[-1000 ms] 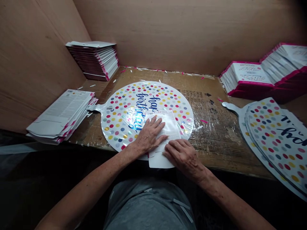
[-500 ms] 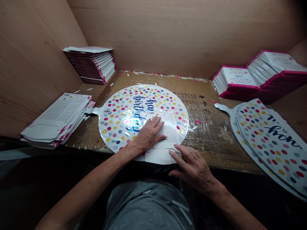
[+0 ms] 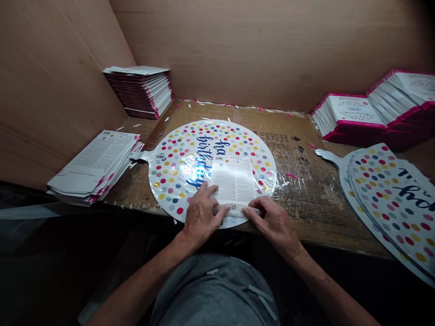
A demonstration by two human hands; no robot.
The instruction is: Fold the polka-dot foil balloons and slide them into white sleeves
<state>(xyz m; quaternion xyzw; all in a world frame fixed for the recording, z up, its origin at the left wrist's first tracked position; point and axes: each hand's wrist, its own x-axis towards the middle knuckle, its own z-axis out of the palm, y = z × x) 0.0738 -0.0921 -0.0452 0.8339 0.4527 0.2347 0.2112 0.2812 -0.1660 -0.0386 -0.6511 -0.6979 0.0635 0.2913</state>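
Observation:
A round, flat foil balloon (image 3: 176,181) with coloured dots and blue "birthday" lettering lies on the table, its tail to the left. On its front right part rests a white printed envelope (image 3: 233,181), its near flap folded over. My left hand (image 3: 203,210) grips the flap's left end, thumb along the fold and fingers on the envelope. My right hand (image 3: 270,217) pinches the right end of the fold, thumb on the flap and fingers curled at the edge. Some of the balloon's lettering is hidden under the envelope.
White envelopes are piled at the left front (image 3: 84,167) and left back (image 3: 142,90). Pink-edged packets (image 3: 356,113) stand at the back right. More dotted foil balloons (image 3: 390,199) overlap at the right. Paper scraps litter the cardboard-covered table (image 3: 299,199); wooden panels (image 3: 238,50) enclose it.
The envelope's near flap has been folded up. My left hand has slid down from the envelope's middle to the fold, and my right hand has closed on its right end.

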